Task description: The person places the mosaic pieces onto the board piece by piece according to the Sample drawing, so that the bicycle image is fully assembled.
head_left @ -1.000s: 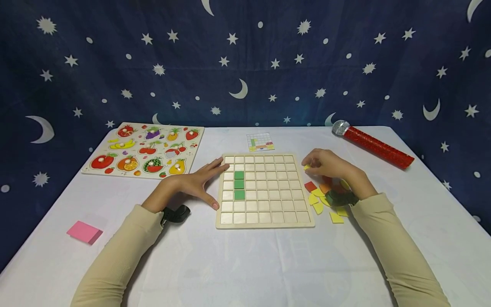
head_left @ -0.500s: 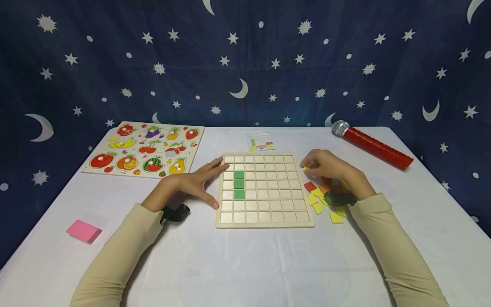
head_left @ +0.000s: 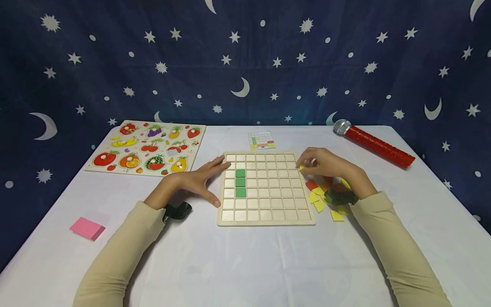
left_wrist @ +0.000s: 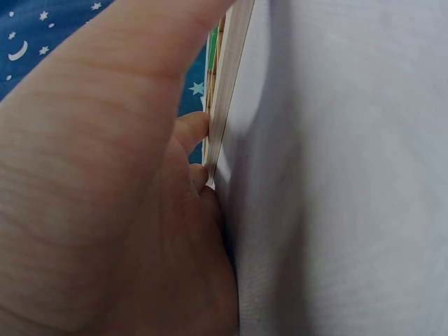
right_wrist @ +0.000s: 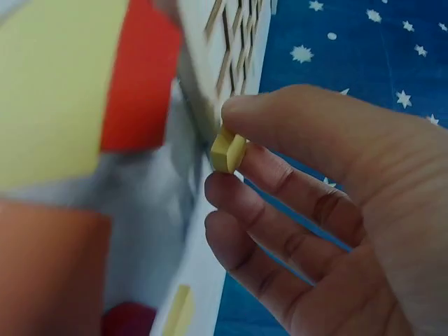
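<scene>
A pale wooden grid board (head_left: 264, 210) lies in the middle of the table, with three green square tiles (head_left: 240, 182) stacked in its second column. Spread along the board's left edge, my left hand (head_left: 195, 181) touches it with thumb and fingertips. At the right edge my right hand (head_left: 324, 162) pinches a small yellow tile (right_wrist: 227, 150) between thumb and fingers; its full outline is partly covered. Beneath and beside that hand lies a loose pile of yellow tiles (head_left: 319, 206), a red tile (head_left: 311, 185) and orange tiles, partly hidden by the wrist.
Behind the board lies a small pattern card (head_left: 261, 140). A fruit puzzle board (head_left: 143, 149) is at the back left, a red glittery microphone (head_left: 377, 147) at the back right. A folded pink paper (head_left: 87, 229) lies at the left. A starry curtain (head_left: 184, 76) hangs behind.
My right hand has moved slightly left with the yellow tile, up to the board's right edge. The left hand stays in place on the board. The head view has shifted a little.
</scene>
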Available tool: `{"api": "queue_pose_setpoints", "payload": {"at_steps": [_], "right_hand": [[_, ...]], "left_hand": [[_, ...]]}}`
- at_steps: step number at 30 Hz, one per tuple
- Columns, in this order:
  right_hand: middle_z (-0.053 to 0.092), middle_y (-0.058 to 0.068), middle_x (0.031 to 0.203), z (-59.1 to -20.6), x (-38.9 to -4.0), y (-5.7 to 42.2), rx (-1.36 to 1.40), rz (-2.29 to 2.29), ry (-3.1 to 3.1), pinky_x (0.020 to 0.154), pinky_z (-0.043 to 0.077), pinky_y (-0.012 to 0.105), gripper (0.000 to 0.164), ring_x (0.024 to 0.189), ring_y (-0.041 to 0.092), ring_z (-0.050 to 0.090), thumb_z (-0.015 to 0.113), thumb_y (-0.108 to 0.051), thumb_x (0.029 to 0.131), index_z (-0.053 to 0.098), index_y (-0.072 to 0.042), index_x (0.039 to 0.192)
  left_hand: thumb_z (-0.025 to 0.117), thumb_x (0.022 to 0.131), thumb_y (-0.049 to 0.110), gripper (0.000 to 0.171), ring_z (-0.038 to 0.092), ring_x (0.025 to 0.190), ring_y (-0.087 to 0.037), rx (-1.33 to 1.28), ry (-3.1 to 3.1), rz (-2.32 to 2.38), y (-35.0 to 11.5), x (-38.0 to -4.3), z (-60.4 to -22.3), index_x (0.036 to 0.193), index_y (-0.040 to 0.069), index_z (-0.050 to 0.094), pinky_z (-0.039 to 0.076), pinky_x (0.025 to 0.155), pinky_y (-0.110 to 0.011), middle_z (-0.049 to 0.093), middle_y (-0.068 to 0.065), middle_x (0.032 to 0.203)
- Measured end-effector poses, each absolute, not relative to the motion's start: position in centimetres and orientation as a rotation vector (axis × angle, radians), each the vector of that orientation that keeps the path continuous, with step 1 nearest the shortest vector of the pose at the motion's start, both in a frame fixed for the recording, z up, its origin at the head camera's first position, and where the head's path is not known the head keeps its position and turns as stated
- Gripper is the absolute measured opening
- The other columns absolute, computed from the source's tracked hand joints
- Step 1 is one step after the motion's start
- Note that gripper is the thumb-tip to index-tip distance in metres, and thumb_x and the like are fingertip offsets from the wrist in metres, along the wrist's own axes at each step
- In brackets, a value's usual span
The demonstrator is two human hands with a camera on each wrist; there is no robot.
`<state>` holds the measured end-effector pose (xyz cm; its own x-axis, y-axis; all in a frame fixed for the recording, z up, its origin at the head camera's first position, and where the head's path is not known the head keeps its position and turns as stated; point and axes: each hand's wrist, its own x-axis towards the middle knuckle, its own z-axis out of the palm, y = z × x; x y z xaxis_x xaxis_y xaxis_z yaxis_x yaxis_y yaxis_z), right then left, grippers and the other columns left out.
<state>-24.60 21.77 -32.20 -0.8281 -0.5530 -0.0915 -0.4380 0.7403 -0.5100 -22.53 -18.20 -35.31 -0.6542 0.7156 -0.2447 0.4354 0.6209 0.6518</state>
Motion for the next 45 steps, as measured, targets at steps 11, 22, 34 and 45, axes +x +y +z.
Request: {"api": "queue_pose_setpoints", "payload": {"at_steps": [11,22,34,45], "right_hand": [[0.064,0.008,0.103,-31.1,-23.9,19.3,-0.955,-0.621,2.615,0.082,0.054,0.036,0.02,0.088,0.02,0.057,0.072,-0.007,0.087,0.072,-0.003,0.107],[0.061,0.007,0.098,-31.8,-24.2,16.2,-1.114,-0.631,2.531,0.078,0.048,0.037,0.017,0.085,0.022,0.054,0.071,-0.004,0.088,0.072,-0.002,0.104],[0.058,0.008,0.092,-31.9,-24.3,13.5,-1.193,-0.634,2.489,0.072,0.044,0.032,0.016,0.08,0.021,0.052,0.071,-0.005,0.088,0.072,-0.004,0.104],[0.061,0.009,0.097,-32.0,-24.6,11.4,-1.347,-0.641,2.445,0.071,0.047,0.03,0.016,0.079,0.018,0.053,0.07,-0.003,0.088,0.071,-0.002,0.104]], "left_hand": [[0.086,0.065,0.055,0.127,-0.013,0.148,-0.036,0.903,2.348,0.77,-18.1,-22.4,-35.2,0.158,0.014,0.01,0.005,0.113,-0.065,-0.016,-0.011,0.163],[0.087,0.064,0.055,0.128,-0.012,0.149,-0.034,0.898,2.359,0.764,-18.2,-22.5,-35.4,0.158,0.015,0.01,0.004,0.114,-0.063,-0.015,-0.01,0.163],[0.087,0.064,0.056,0.128,-0.012,0.149,-0.034,0.901,2.354,0.765,-18.2,-22.6,-35.3,0.158,0.016,0.01,0.003,0.114,-0.063,-0.016,-0.01,0.163],[0.086,0.064,0.057,0.128,-0.012,0.149,-0.033,0.883,2.355,0.759,-18.2,-22.7,-35.5,0.159,0.017,0.01,0.004,0.115,-0.063,-0.015,-0.009,0.163]]}}
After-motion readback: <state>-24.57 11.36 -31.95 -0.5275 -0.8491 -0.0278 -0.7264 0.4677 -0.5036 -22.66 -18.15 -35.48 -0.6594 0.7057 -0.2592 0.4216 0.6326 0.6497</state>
